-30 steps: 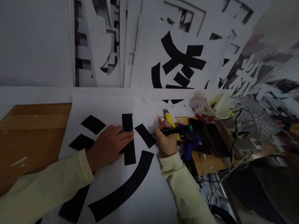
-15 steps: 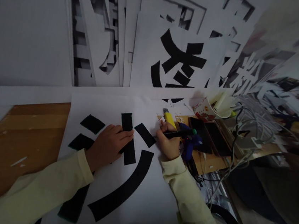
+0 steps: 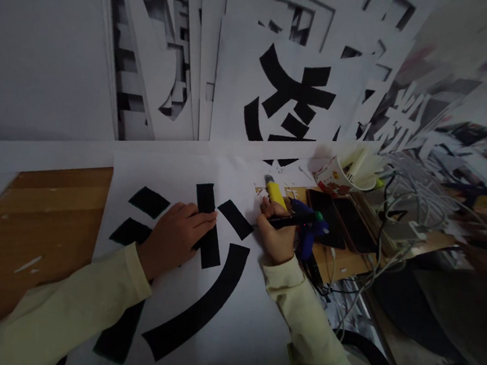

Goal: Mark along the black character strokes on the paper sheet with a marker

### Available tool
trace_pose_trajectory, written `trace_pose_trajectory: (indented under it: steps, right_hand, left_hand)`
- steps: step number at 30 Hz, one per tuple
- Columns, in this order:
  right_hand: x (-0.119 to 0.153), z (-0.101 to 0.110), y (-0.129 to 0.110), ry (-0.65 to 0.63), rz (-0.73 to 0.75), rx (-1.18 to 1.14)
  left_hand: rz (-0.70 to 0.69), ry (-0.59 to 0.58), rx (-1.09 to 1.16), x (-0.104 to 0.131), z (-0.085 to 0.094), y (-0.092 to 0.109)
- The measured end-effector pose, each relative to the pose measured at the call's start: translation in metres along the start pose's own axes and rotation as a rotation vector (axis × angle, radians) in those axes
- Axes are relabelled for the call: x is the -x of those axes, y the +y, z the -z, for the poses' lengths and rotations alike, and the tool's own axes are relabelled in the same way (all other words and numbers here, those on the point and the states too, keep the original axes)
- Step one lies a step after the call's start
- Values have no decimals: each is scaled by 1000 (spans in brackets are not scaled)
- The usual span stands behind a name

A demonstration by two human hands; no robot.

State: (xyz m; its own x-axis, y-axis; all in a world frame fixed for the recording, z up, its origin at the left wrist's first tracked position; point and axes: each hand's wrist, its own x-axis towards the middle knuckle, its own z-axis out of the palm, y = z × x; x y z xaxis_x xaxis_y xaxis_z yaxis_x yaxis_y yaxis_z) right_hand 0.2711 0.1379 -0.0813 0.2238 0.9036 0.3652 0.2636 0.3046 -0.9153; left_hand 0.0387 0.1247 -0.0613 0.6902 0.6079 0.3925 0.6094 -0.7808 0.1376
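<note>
My left hand (image 3: 177, 233) lies flat on the white sheet (image 3: 262, 335), its fingertips on the upright black stroke (image 3: 210, 249). In my right hand (image 3: 277, 232) is a black pen with a green end (image 3: 298, 218), its tip side close to the short slanted black stroke (image 3: 236, 219). A long curved black stroke (image 3: 201, 314) runs below both hands. Two short black strokes (image 3: 149, 202) are left of my left hand, and another lies partly under my left sleeve (image 3: 121, 332). Some of these strokes have green edges.
Beside my right hand lie a yellow cutter (image 3: 275, 191), a blue tool (image 3: 309, 239) and two dark phones (image 3: 354, 224). A paper cup (image 3: 343, 178) and tangled cables (image 3: 387, 244) are further right. Sheets with cut-out characters (image 3: 295, 101) stand at the back.
The view has shifted very slightly. My right hand and the pen have moved a little to the right of the short slanted stroke; my left hand keeps its place on the sheet.
</note>
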Motion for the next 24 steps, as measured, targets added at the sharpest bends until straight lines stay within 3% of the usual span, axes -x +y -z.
trace_pose_trajectory:
  steps: [13,19,24]
  right_hand:
    - [0,1,4,-3,6,-12]
    - [1,1,-7,42,43,-105]
    - [17,5,-19,61,124,-33]
  left_hand:
    - [-4,12,-5,0,-2,0]
    - [-14,18,-7,0,0,0]
    - [-13,0,4,-1,1,0]
